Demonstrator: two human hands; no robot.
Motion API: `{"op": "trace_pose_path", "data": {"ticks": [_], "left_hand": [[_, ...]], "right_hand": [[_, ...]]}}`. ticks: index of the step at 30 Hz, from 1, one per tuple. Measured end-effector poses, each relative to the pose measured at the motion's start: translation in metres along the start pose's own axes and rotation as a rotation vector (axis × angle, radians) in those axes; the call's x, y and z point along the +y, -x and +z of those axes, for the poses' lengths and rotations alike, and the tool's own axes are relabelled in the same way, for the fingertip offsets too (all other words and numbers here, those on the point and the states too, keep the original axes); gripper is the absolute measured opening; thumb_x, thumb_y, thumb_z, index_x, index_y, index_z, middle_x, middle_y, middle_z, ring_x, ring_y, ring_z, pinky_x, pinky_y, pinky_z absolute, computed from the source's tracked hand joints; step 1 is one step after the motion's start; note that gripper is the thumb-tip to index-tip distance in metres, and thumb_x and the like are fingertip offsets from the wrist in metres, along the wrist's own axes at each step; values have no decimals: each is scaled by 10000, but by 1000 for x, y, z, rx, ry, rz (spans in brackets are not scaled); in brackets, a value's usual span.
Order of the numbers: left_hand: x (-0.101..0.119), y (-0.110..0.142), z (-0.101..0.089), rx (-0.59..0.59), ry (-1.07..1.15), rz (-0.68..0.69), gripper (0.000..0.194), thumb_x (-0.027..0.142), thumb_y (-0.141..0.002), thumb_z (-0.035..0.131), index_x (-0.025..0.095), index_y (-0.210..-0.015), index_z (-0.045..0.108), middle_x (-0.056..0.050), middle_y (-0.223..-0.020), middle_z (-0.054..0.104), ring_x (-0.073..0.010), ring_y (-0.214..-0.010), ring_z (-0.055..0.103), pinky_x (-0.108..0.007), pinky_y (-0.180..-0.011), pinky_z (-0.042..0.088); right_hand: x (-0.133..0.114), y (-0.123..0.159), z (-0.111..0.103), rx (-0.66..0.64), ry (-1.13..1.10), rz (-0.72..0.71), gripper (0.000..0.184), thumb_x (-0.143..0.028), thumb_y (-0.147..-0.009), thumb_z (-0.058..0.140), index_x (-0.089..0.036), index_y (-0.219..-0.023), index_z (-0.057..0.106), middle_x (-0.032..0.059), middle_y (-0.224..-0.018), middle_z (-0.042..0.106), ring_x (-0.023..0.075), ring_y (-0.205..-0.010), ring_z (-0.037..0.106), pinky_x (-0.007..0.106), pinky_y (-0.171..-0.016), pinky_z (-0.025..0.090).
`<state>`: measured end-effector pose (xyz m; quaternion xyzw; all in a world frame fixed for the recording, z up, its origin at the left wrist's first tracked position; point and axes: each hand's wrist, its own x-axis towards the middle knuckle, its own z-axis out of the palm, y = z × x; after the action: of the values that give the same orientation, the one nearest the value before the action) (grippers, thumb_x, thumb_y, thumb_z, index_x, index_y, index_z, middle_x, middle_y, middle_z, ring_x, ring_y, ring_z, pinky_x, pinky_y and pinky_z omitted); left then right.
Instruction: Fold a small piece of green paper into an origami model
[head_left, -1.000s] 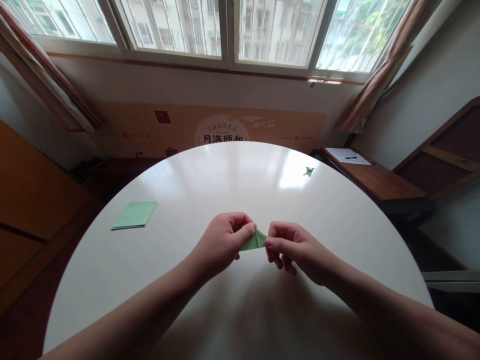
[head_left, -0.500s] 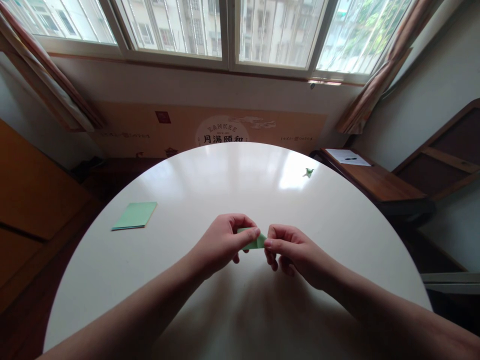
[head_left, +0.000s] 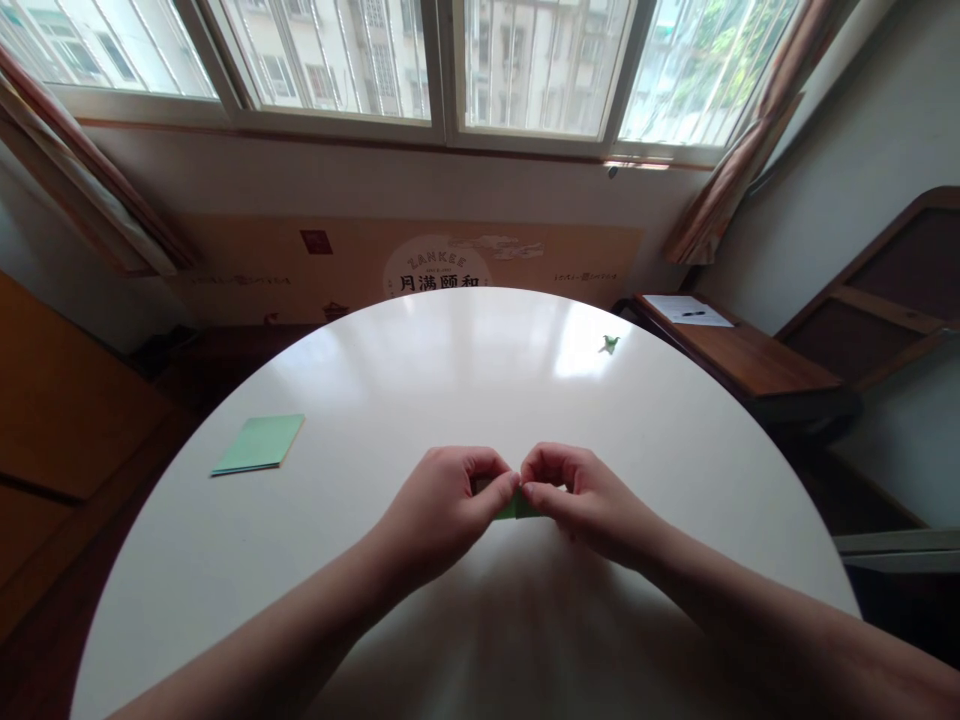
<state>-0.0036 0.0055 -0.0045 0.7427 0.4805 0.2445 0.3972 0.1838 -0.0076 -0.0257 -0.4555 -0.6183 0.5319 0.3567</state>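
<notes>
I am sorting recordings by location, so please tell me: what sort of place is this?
Probably a room in a home: a round white table stands near windows with curtains at both sides.

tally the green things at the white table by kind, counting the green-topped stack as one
Green-topped paper stack: 1
Small green figure: 1
Green paper held by left hand and right hand: 1
Total: 3

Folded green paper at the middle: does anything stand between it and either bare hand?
Nothing visible does: the bare left hand and the bare right hand pinch the folded green paper directly, hiding much of it. The light-green-topped square paper stack lies apart, to the left on the round white table.
</notes>
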Motion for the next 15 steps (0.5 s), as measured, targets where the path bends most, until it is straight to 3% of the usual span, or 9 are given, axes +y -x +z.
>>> {"op": "trace_pose_path", "data": {"ticks": [5,15], "left_hand": [[3,5,4,40,-138,56,243,319,-865,596,193,-685,698,7,-623,664,-151,-590,559,-255,-548,371],[7,6,-3,65,-19,30,252,322,-870,589,170,-701,697,1,-626,655,-143,-588,555,-243,-541,391]], "right_hand": [[4,-2,4,-4,37,47,99,-222,-763,590,-172,-680,570,-18,-648,543,124,-638,469,240,-573,353],[2,1,-2,-127,-4,238,49,-195,-720,525,-181,-675,540,-19,-590,573,72,-455,380,201,-425,254]]}}
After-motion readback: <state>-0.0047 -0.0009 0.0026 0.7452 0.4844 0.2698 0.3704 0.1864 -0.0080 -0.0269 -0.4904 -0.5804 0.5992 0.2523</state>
